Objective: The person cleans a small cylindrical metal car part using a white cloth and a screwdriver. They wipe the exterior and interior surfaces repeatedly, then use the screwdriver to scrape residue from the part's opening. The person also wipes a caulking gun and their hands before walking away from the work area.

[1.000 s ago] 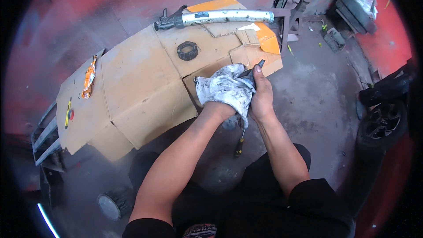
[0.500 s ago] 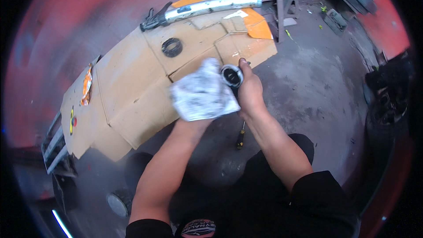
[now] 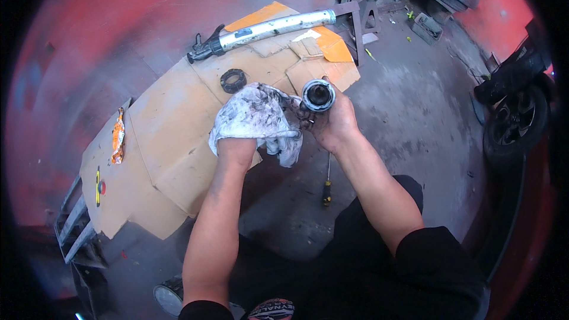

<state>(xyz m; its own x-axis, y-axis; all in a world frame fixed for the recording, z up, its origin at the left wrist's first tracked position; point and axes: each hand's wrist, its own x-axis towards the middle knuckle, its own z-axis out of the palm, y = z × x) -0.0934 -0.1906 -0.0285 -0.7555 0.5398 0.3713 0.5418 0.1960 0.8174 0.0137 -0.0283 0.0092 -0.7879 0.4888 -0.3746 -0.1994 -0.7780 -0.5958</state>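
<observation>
A white rag [image 3: 252, 112] with dark grease stains drapes over my left hand [image 3: 237, 149], whose fingers are hidden beneath the cloth. Just right of it, my right hand [image 3: 339, 121] is wrapped round a greasy round metal part [image 3: 319, 96]. The open end of that part faces up, showing a bright rim and a dark hollow. Between the rag and the part, dark, smudged fingertips show close to its side. Beyond the rag, a black ring [image 3: 233, 80] lies on the cardboard [image 3: 172, 124].
A silver tube [image 3: 278, 28] with a black end fitting lies across the cardboard's far side. A screwdriver [image 3: 327, 192] is on the floor below my hands. An orange wrapper [image 3: 118, 136] and a yellow tool [image 3: 98, 186] lie at left. A wheel [image 3: 515, 120] stands at right.
The rag has shifted slightly left, with its folds hanging lower. The metal part's open end is now more fully in view. My right hand keeps its grip, and the whole view has shifted.
</observation>
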